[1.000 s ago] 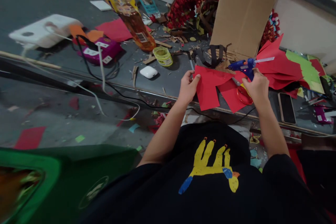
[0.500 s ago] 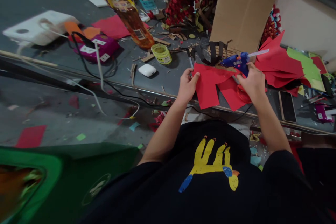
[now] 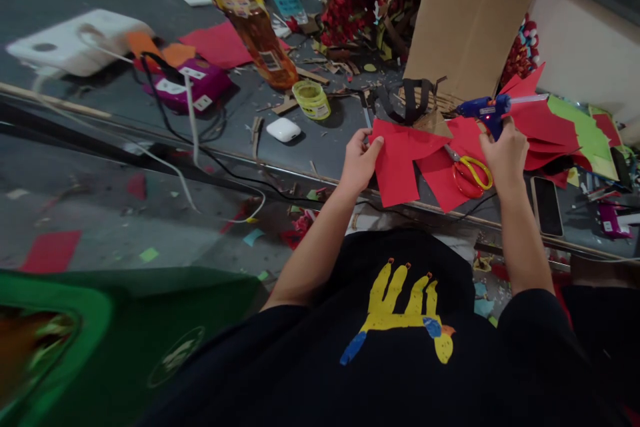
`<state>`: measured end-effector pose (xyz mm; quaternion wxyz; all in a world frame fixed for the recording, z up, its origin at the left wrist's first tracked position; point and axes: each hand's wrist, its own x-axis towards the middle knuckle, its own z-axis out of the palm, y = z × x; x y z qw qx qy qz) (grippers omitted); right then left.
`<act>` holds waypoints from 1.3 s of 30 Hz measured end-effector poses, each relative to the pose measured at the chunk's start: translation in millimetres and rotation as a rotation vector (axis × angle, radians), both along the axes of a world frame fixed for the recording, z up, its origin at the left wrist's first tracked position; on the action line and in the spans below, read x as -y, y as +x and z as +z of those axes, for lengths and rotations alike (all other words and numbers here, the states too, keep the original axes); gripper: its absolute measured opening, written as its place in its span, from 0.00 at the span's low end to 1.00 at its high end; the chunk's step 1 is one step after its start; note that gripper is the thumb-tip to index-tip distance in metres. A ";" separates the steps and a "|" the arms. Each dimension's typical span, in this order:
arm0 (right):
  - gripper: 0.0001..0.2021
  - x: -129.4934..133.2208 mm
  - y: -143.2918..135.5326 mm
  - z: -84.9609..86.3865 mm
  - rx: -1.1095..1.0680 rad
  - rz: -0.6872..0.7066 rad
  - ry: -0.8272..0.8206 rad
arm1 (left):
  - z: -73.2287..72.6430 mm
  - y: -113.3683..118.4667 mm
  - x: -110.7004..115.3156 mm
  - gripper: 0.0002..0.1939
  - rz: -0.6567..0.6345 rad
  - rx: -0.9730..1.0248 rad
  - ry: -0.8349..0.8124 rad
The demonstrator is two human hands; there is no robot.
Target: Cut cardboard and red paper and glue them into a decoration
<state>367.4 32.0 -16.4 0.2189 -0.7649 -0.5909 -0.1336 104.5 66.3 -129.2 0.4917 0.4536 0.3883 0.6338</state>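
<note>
Between its thumb and fingers my left hand (image 3: 361,161) pinches the left edge of a red paper piece (image 3: 397,170) at the table's front edge. My right hand (image 3: 505,153) is wrapped round the grip of a blue glue gun (image 3: 484,110), whose nozzle points left and whose clear glue stick points right. Scissors with red and yellow handles (image 3: 475,172) lie on red paper just left of my right wrist. A brown piece (image 3: 434,124) touches the upper edge of the red paper, beside black strips (image 3: 413,100).
Left of my hands are a white earphone case (image 3: 283,130), a yellow tub (image 3: 311,100) and an amber bottle (image 3: 260,33). A phone (image 3: 547,205) lies right of my right forearm. Cardboard (image 3: 475,20) stands behind. A black cord runs along the table edge (image 3: 310,180).
My right hand and the glue gun have moved right, away from the red piece, uncovering the scissors' yellow handle. My left hand keeps its pinch on the paper.
</note>
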 end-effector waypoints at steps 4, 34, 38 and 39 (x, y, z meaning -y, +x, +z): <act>0.26 -20.3 36.0 -22.7 -0.238 -0.039 0.063 | 1.8 0.8 0.4 0.07 -0.038 0.031 -0.053; 0.16 97.7 -39.1 -33.4 -0.990 0.255 0.133 | 17.4 28.5 59.6 0.25 -0.040 0.184 -0.172; 0.14 71.9 -17.4 -10.7 -0.956 0.385 0.044 | 14.4 29.0 58.7 0.22 -0.068 0.157 -0.151; 0.13 66.5 -15.1 -7.4 -0.962 0.417 0.015 | 14.0 28.9 57.9 0.22 -0.071 0.157 -0.150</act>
